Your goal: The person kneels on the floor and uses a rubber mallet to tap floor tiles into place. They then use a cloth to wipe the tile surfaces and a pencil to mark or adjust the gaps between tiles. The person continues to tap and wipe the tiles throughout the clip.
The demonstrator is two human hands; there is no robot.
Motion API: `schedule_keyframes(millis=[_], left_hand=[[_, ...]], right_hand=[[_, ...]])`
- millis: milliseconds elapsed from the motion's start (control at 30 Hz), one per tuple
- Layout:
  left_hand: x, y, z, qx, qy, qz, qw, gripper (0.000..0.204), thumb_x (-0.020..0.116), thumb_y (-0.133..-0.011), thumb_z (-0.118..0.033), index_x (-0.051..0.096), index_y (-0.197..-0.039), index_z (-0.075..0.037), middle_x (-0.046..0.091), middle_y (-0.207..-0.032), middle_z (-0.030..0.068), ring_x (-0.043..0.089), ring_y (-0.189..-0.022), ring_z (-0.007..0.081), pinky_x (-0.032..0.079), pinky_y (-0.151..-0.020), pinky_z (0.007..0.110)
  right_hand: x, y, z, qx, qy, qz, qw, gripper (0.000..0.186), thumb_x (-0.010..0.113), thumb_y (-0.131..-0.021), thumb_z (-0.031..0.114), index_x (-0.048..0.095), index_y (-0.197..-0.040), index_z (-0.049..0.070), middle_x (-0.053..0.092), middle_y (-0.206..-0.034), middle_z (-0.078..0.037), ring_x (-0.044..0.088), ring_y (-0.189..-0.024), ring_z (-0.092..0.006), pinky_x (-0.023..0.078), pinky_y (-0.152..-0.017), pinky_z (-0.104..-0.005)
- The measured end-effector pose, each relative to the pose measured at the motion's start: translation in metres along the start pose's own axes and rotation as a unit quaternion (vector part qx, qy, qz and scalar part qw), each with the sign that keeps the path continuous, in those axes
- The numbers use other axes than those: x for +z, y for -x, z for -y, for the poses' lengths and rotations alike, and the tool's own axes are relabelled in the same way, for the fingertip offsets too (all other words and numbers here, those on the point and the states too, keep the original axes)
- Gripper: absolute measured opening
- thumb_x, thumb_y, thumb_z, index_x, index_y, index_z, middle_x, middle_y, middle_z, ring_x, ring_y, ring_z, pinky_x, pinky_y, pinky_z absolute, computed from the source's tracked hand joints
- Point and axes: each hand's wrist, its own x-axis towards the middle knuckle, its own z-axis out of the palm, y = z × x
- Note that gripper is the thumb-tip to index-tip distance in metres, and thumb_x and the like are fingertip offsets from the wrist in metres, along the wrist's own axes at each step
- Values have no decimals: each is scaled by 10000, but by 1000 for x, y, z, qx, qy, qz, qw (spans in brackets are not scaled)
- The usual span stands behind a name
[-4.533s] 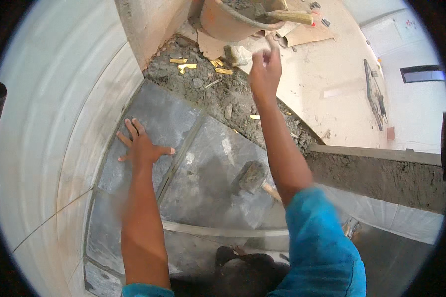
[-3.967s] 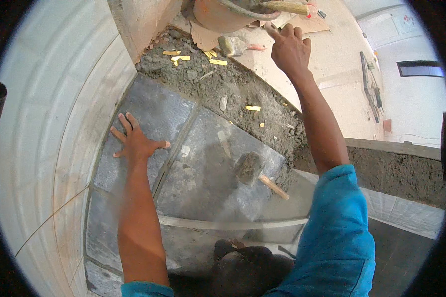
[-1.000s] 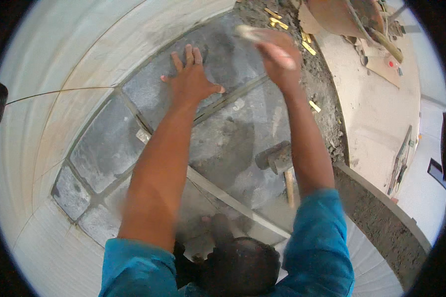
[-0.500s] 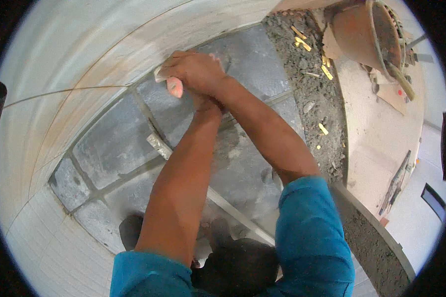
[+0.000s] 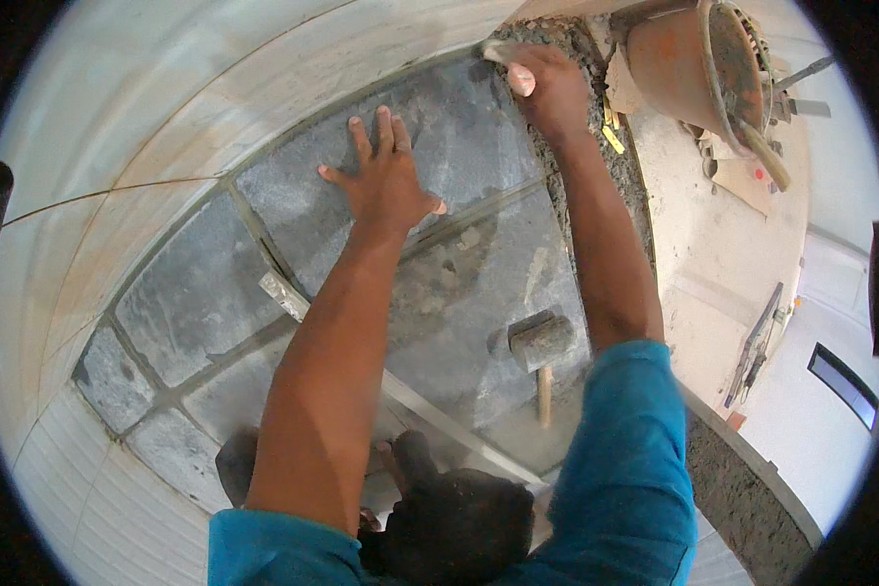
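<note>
My left hand (image 5: 381, 186) lies spread on a dark grey stone tile (image 5: 469, 117) beside the white tiled wall (image 5: 156, 117). My right hand (image 5: 552, 93) is closed on a small tool (image 5: 521, 80) with a pinkish handle and a pale head, at the tile's far edge near the wet mortar bed (image 5: 610, 161). A mallet (image 5: 544, 342) with a grey head and wooden handle rests on the tile to the lower right. A long pale straight bar (image 5: 435, 420) runs under my left forearm across the floor.
An orange-brown bucket (image 5: 679, 73) with a handled tool in it stands at the upper right, on a beige surface (image 5: 713, 234) with cardboard scraps and long metal tools (image 5: 752, 347). A mortar-coated ledge (image 5: 737, 469) curves along the right. Yellow scraps (image 5: 615, 137) lie in the mortar.
Half a second ago my right hand was over my left with the tool; it has moved up and right to the tile's far edge, uncovering my spread left hand.
</note>
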Motion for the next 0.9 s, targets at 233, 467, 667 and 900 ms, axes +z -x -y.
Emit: schedule_keyframes(millis=[233,467,667,900], left_hand=[[2,2,-1,2,6,-16,1000,1329,953,-620,-473,195,-1650,-110,74,-1752,54,23,-1600,388,168,-1072,889],[-1,5,-1,26,19,-28,999,1287,956,-615,-486,265,-1634,-111,131,-1740,44,70,-1592,388,222,-1062,886],[-1,5,1,12,19,-34,999,1252,942,-642,-481,268,-1640,-138,137,-1737,46,64,-1589,394,213,-1056,898],[3,25,27,81,191,-118,971,1024,878,-759,-433,372,-1593,-120,320,-1670,108,301,-1533,338,292,-1146,722]], right_hand=[[-51,-5,-30,69,5,-223,972,198,807,-811,143,799,-1008,146,765,-1065,-117,725,-989,-313,562,-854,-401],[-59,29,-77,177,67,-235,953,282,800,-858,240,808,-1093,85,787,-949,-126,743,-910,-259,553,-820,-387],[-98,88,-42,301,-56,-166,937,339,710,-946,302,776,-1078,-3,736,-1257,-151,702,-1131,-289,548,-946,-401],[-108,213,-36,603,-390,-186,671,484,670,-1008,229,534,-1408,-7,610,-1348,-157,619,-1186,-299,562,-980,-442]])
